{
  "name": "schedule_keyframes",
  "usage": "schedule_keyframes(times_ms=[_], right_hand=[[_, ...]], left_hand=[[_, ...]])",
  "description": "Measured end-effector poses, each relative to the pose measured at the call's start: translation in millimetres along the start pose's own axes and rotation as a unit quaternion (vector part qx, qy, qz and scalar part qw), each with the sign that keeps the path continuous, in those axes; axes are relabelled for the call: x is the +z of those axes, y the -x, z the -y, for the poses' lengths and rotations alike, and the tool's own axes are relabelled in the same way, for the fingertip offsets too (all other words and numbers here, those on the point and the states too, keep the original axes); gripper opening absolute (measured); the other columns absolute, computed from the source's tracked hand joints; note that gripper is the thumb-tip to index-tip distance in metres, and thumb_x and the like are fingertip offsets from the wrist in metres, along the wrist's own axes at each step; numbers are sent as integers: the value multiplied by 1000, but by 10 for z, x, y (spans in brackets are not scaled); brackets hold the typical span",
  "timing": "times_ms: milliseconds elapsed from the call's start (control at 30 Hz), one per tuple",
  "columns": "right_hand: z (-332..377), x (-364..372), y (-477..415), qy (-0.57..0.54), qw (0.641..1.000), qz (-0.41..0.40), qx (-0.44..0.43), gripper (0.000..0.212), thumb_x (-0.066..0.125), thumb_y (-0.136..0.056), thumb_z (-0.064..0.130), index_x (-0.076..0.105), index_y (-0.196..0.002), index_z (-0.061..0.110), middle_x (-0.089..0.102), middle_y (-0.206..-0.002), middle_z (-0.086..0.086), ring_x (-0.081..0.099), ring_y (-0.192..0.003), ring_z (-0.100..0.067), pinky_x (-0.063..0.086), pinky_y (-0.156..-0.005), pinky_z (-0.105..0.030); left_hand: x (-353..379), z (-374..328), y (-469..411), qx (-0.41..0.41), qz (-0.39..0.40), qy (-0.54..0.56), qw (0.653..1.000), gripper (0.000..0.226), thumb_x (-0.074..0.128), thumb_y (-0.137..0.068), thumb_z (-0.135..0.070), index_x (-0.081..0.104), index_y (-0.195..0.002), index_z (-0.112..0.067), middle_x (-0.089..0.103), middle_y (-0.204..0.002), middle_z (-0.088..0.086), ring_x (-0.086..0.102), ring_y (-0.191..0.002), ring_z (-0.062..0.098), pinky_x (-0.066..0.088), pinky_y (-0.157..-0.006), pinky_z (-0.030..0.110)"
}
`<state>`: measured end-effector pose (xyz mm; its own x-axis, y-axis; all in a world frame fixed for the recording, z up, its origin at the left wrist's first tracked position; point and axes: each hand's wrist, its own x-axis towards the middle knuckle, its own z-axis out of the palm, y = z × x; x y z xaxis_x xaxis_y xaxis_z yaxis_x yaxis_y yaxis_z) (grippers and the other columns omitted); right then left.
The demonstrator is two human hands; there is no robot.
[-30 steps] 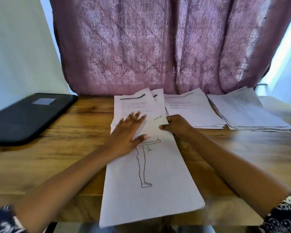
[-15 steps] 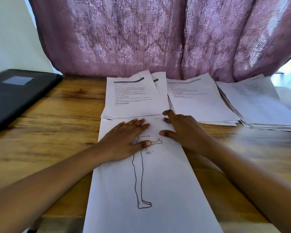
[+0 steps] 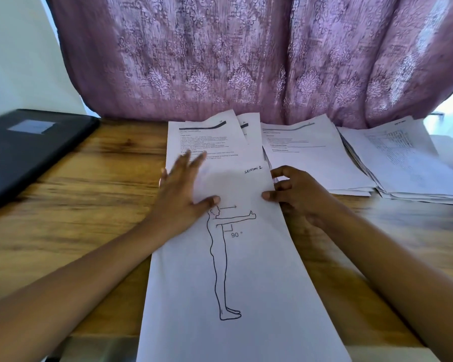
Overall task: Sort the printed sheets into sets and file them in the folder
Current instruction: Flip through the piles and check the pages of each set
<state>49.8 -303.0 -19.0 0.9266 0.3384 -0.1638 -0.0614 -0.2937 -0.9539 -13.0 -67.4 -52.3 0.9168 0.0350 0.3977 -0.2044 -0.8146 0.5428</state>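
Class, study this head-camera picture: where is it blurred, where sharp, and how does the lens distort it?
Head view: motion smears the left hand at its fingers; the figure sheet is sharp but stretched toward the lower edge; the black folder looks soft; daylight bleaches the right corner.

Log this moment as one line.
left hand flat on figure sheet | right hand touches its right edge | paper stacks behind | folder far left

On the table point(image 3: 89, 205), the figure sheet point(image 3: 246, 270) lies nearest, centre, its far end overlapping a text stack point(image 3: 207, 142); right of that sits a second stack point(image 3: 311, 152), then a third stack point(image 3: 403, 158); the folder point(image 3: 24, 150) lies far left.
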Motion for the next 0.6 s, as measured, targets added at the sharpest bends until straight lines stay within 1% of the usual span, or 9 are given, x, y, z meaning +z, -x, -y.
schedule_keyframes(times_ms=[67,133,200,267,300,367,433,533,600], right_hand=[[16,-20,1,-30,999,-9,-7,27,72,-79,-1,59,-100,11,70,-100,-16,70,-88,-29,59,-76,-37],[44,-37,21,-63,997,-29,-26,22,72,-79,1,61,-97,9,71,-94,-13,71,-79,-22,60,-70,-30],[115,-29,46,-112,991,-49,-51,18,71,-80,2,61,-95,7,71,-91,-11,70,-74,-18,59,-68,-28],[248,26,73,-127,986,-67,-79,16,71,-81,3,61,-94,7,71,-88,-10,69,-70,-16,58,-64,-25],[330,71,95,-132,984,-71,-92,15,70,-82,3,61,-93,6,71,-84,-8,68,-65,-14,55,-58,-22],[518,239,111,-158,980,-57,-103,12,69,-82,0,60,-87,6,70,-75,-6,67,-58,-13,52,-51,-19],[701,488,107,-153,982,-25,-104,12,69,-82,1,60,-80,7,68,-71,-5,66,-57,-15,54,-51,-22],[869,1013,66,-29,993,23,-110,17,70,-84,9,57,-73,10,62,-67,-5,59,-54,-12,52,-49,-19],[864,1413,-6,98,984,33,-141,20,73,-83,19,60,-70,12,63,-70,-6,58,-60,-14,47,-53,-19]], left_hand=[[-117,61,-76,-41,-76,32,996,100,71,-75,-50,9,-153,-30,-1,-162,10,-9,-148,20,-6,-115,36],[-244,78,-109,-94,-102,106,985,110,81,-72,-40,7,-152,-34,3,-162,9,0,-149,22,6,-119,39],[-367,45,-99,-129,-143,281,940,104,83,-74,-23,14,-152,-32,40,-149,4,42,-135,11,37,-109,35],[-520,-29,-18,-168,-159,426,875,74,72,-81,1,36,-143,-15,65,-121,0,67,-95,1,55,-77,19],[-614,-63,47,-181,-153,436,868,54,67,-83,4,49,-132,-8,69,-114,2,70,-85,3,55,-70,18],[-863,-48,220,-210,-137,400,881,25,67,-85,-4,67,-110,-8,73,-105,1,71,-82,11,57,-74,24],[-1169,75,381,-246,-142,390,876,17,70,-82,-9,71,-100,-10,75,-98,5,72,-85,20,57,-82,34],[-1686,336,692,-294,-151,324,886,11,71,-81,-8,71,-92,-7,75,-82,7,71,-68,19,59,-64,29],[-1901,556,873,-330,-145,218,907,15,75,-80,-14,72,-93,-8,75,-89,9,70,-75,25,56,-75,35]])
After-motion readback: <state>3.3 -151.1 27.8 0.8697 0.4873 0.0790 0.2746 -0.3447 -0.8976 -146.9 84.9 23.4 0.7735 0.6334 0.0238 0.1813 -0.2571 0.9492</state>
